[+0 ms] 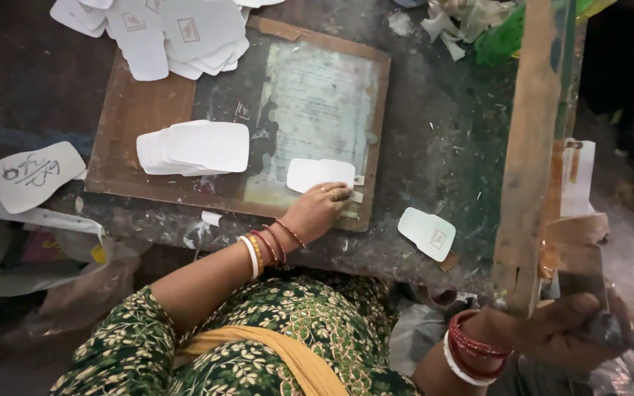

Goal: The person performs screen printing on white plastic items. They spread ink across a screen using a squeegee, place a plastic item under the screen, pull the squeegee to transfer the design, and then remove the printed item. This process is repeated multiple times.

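Wooden frame (533, 147) stands raised on the right, right hand (563, 330) clenched around its near end. Left hand (321, 209), fingers loosely curled, presses a blank white card (317, 172) onto the brown board (137, 110), card stack (196, 147) just left.

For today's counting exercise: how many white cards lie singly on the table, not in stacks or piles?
3: one card on the board under the left hand, one marked card at the left edge, one card near the raised wooden frame. Others may be hidden.

Scattered printed cards (177, 33), a scribbled card (34, 174), crumpled rags (460, 18) lie around.
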